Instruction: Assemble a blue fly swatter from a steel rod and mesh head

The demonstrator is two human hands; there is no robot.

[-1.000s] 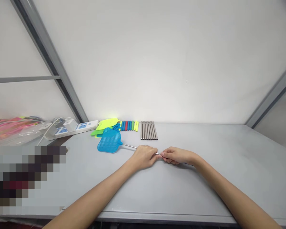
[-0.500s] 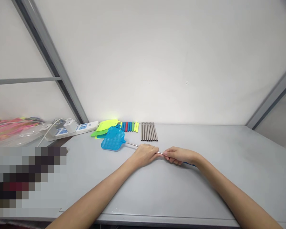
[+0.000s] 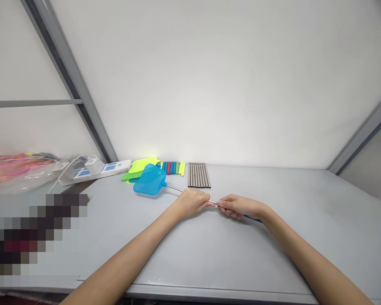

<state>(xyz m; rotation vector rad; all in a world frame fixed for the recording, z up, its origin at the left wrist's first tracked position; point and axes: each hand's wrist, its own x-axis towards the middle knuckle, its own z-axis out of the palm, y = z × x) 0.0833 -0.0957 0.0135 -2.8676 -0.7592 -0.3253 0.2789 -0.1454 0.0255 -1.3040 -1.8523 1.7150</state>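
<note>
The blue perforated plastic swatter head (image 3: 150,181) is already on its slim silver metal rod (image 3: 174,188) over the grey tabletop (image 3: 225,254), left hand (image 3: 192,202) clasping the rod, right hand (image 3: 236,205) pinching it near the blue handle (image 3: 253,219), while grey metal tubes (image 3: 199,175) lie unjoined beyond.

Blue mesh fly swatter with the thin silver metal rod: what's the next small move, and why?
Perhaps steady the left hand and ease the right hand gently toward it along the thin silver metal rod: both hands hold it, and a short bare stretch shows between them.
</note>
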